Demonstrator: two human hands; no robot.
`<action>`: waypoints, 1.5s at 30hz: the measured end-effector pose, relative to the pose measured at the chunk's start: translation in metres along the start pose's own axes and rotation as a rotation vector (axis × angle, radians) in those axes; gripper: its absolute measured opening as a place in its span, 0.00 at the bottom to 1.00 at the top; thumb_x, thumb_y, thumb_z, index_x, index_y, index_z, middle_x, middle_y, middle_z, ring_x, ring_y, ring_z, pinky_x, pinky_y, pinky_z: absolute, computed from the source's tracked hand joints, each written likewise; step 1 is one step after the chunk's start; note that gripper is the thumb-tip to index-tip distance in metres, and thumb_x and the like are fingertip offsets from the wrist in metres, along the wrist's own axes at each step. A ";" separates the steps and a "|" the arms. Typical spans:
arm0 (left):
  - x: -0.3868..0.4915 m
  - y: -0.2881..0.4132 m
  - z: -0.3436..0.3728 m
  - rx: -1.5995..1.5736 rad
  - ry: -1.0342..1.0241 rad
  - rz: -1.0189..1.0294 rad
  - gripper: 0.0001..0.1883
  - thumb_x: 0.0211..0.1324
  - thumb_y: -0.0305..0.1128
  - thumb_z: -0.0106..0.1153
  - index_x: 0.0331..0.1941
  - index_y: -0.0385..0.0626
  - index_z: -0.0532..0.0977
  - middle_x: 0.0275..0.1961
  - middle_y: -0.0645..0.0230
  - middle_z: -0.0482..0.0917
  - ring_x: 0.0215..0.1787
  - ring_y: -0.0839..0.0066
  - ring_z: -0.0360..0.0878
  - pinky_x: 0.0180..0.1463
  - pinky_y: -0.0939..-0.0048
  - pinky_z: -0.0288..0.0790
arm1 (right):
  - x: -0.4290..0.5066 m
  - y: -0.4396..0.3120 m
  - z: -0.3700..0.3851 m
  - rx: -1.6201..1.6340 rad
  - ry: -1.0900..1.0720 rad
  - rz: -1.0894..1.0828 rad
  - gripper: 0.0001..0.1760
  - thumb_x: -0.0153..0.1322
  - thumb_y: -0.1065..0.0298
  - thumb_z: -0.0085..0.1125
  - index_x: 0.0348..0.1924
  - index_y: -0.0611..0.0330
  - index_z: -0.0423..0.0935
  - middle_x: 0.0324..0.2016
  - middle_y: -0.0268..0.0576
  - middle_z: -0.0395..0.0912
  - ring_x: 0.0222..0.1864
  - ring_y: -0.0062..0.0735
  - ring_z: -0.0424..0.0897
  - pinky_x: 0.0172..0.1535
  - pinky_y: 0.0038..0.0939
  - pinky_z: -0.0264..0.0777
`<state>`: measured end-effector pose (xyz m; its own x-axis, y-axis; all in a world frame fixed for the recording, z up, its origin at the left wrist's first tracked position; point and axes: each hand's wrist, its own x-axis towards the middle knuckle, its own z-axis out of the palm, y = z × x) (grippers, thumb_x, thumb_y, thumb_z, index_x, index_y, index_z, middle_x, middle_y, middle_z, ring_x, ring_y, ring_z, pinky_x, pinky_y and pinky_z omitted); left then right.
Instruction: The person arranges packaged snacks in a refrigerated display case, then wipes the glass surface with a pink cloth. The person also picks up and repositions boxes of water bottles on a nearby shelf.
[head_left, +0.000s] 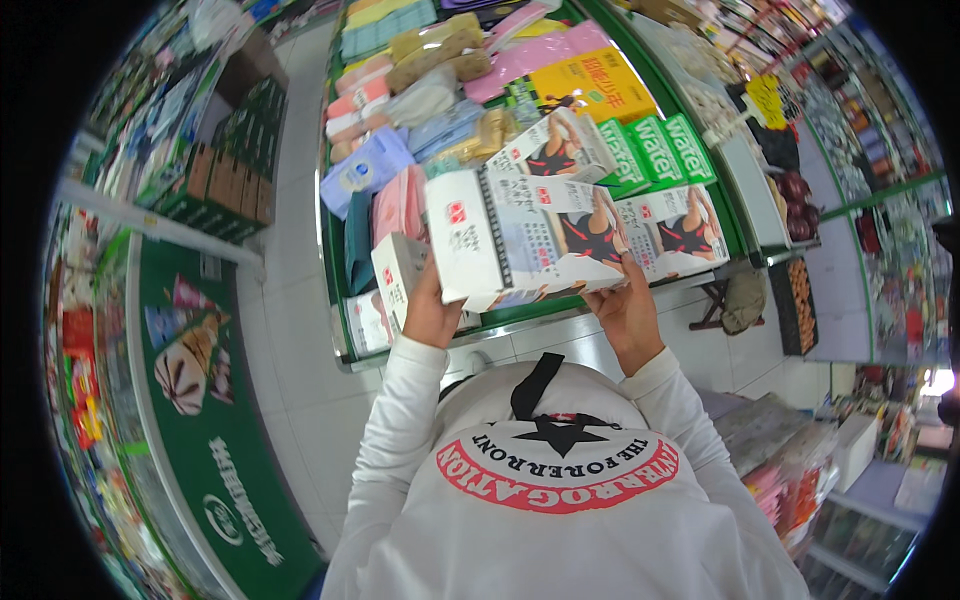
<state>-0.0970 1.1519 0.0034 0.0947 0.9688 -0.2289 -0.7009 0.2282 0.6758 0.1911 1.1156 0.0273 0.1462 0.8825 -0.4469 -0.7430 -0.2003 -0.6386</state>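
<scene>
Between my two hands is a white printed cardboard box (532, 232) that shows a torso in a black garment. My left hand (433, 307) grips its lower left corner, and my right hand (626, 307) holds its lower right edge. The box is tilted over the near end of a green display stand (517, 324). A matching box (679, 229) lies just right of it, and another matching box (555, 146) leans behind. By my left hand stands a white box (401, 274), partly hidden by the held one.
Green boxes (649, 154), a yellow package (592, 82) and folded textiles (442, 124) fill the stand. At left is a green freezer (217, 420) with an ice-cream picture. A folding stool (712, 304) and a crate (799, 307) sit right. Tiled floor (292, 330) runs along the left side.
</scene>
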 end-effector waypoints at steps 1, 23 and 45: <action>0.004 -0.003 -0.007 0.048 -0.051 0.001 0.32 0.71 0.21 0.54 0.78 0.40 0.60 0.75 0.59 0.70 0.76 0.65 0.70 0.78 0.63 0.64 | 0.004 0.003 -0.002 0.012 -0.026 0.024 0.21 0.83 0.54 0.56 0.60 0.60 0.73 0.51 0.45 0.82 0.53 0.39 0.84 0.55 0.43 0.84; 0.018 -0.005 0.028 0.693 -0.181 0.554 0.75 0.43 0.47 0.85 0.85 0.49 0.35 0.86 0.54 0.46 0.86 0.54 0.49 0.82 0.49 0.56 | 0.027 0.030 -0.010 0.043 0.028 0.326 0.26 0.86 0.51 0.43 0.68 0.59 0.71 0.64 0.46 0.79 0.64 0.45 0.80 0.64 0.45 0.80; 0.019 0.007 0.028 0.604 -0.154 0.525 0.47 0.57 0.31 0.68 0.80 0.45 0.55 0.83 0.58 0.49 0.84 0.54 0.54 0.76 0.56 0.68 | 0.028 0.036 -0.003 0.017 0.005 0.302 0.27 0.86 0.50 0.44 0.69 0.59 0.70 0.65 0.48 0.77 0.66 0.47 0.78 0.66 0.46 0.80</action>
<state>-0.0801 1.1748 0.0230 -0.0126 0.9564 0.2919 -0.1830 -0.2892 0.9396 0.1707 1.1321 -0.0102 -0.0800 0.7823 -0.6178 -0.7640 -0.4462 -0.4660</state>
